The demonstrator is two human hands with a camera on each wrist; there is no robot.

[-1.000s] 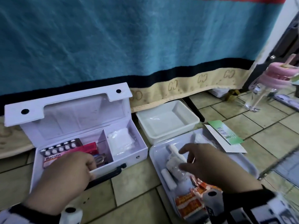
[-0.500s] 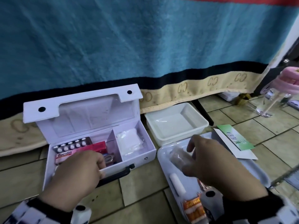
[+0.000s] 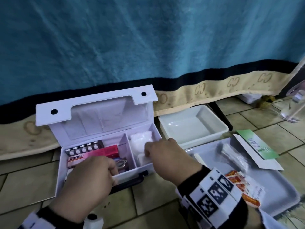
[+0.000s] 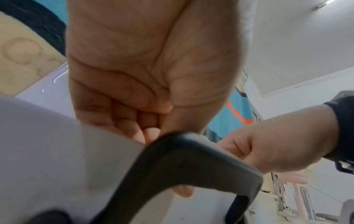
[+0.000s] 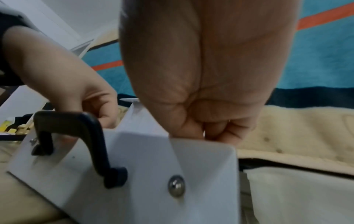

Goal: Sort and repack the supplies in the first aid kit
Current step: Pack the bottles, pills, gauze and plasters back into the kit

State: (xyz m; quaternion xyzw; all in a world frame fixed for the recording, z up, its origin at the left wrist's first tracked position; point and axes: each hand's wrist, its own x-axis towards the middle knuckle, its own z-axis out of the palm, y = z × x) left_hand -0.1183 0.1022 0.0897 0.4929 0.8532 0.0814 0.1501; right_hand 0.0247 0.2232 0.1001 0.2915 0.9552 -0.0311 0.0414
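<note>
The white first aid kit stands open on the tiled floor with its lid upright. Its left compartment holds a blister pack, a pink Bacidin box and a small metal item. A white gauze bag lies in the right compartment. My left hand grips the kit's front wall above the black handle, fingers inside, thumb outside. My right hand reaches down into the right compartment, fingers curled round a white wrapped bandage roll. From the right wrist view the wall hides its fingertips.
A grey tray at the right holds orange sachets and a clear bag of swabs. Behind it stands a white tub. A green and white leaflet lies across the tray's far corner. A clear bottle stands far right; a blue blanket hangs behind.
My right hand lifted the wrapped roll off the grey tray and carried it left into the kit's right compartment. The left hand has kept its grip on the kit's front wall.
</note>
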